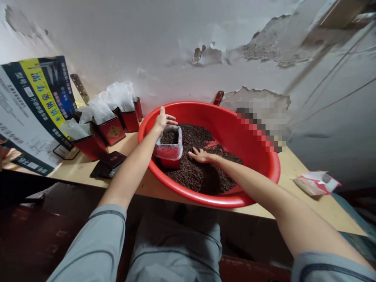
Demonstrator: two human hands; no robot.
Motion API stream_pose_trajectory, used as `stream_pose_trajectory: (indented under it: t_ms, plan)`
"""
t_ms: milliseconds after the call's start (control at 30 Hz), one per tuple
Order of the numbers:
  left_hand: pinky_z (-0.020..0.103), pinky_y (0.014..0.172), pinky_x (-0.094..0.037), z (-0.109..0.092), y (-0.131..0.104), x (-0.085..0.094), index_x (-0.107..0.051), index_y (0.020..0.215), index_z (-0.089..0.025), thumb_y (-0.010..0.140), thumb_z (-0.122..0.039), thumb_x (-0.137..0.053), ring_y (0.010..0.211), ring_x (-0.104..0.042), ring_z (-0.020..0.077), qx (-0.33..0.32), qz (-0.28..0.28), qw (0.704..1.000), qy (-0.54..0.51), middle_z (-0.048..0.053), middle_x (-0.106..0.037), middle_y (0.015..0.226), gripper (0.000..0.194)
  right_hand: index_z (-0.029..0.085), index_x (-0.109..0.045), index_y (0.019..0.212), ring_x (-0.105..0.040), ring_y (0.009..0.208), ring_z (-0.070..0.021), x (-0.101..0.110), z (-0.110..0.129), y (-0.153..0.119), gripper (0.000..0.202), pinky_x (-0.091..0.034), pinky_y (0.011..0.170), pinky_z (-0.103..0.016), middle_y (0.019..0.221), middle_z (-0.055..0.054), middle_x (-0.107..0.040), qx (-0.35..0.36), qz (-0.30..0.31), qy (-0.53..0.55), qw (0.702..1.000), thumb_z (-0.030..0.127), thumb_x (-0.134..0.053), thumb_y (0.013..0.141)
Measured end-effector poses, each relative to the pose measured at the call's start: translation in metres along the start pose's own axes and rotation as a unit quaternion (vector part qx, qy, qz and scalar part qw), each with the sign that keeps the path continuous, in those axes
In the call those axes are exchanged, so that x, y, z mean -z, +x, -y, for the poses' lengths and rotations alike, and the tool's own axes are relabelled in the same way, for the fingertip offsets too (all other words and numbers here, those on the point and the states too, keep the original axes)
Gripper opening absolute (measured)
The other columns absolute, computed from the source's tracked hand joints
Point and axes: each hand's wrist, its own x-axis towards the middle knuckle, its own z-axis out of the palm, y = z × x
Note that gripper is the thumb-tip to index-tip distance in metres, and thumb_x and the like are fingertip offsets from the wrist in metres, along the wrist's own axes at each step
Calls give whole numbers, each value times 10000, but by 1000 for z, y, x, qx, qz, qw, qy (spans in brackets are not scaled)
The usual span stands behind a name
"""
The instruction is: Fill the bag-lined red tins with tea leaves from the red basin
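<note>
A large red plastic basin (pixel 258 133) stands on the table, its floor spread with dark loose tea leaves (pixel 190 178). Inside it, at the left, a red tin (pixel 172 150) stands upright, lined with a clear plastic bag folded over its rim and filled with the same dark leaves. My left hand (pixel 164 120) is over the tin's far left edge, fingers stretched out and apart; whether it touches the bag I cannot tell. Lying on the leaves right of the tin is my right hand (pixel 201 155), palm down, fingers spread.
Several red tins with clear bags sticking out, one of them a tin (pixel 111 131), line the table's left side. Dark lids (pixel 113 159) lie before them, beside a printed cardboard sheet (pixel 32 113). A red-and-white packet (pixel 316 182) rests at right. Behind is a peeling wall (pixel 132 43).
</note>
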Motion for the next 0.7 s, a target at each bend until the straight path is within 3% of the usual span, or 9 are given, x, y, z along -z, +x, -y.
stream_pose_trajectory:
  t_ms: [67, 167, 467, 600, 700]
  plan:
    - [267, 699, -555, 0, -1, 1, -730, 900, -133, 1034, -696, -47, 794, -767, 230, 1, 6, 1000, 7, 171, -789, 797, 895, 127, -446, 1572, -460, 1468, -384, -6, 13, -3, 724, -383, 1199, -573, 1621, -249, -399, -7, -15, -9, 1000, 613, -463, 1035]
    - [266, 715, -552, -1, -3, 1, -723, 891, -135, 1059, -644, -70, 816, -768, 229, 3, 6, 1000, 13, 175, -794, 822, 845, 172, -596, 1381, -637, 1207, -259, -8, 25, -9, 464, -560, 1011, -494, 1393, -126, -609, -5, -39, -22, 999, 437, -636, 1002]
    - [278, 766, -551, -3, -6, 2, -710, 869, -157, 1055, -653, -70, 895, -766, 239, 7, 8, 999, 38, 165, -798, 842, 831, 162, -658, 1254, -675, 1120, -246, -25, 24, -12, 387, -553, 997, -471, 1260, -129, -684, 64, -63, -27, 996, 465, -563, 1034]
    - [267, 728, -546, -2, -5, 2, -712, 877, -157, 1036, -703, -94, 831, -761, 229, 6, 5, 1000, 26, 165, -795, 836, 840, 155, -669, 1070, -704, 1080, -331, -1, 25, -6, 432, -512, 960, -463, 1117, -206, -732, 94, -113, -21, 989, 495, -402, 1069]
    - [270, 713, -542, 1, -2, 1, -717, 881, -149, 1059, -645, -96, 783, -753, 226, 15, 2, 1000, -1, 165, -781, 781, 815, 206, -608, 1001, -696, 997, -288, 32, 35, -7, 449, -503, 925, -411, 1027, -158, -722, 137, -244, 41, 959, 510, -288, 1082]
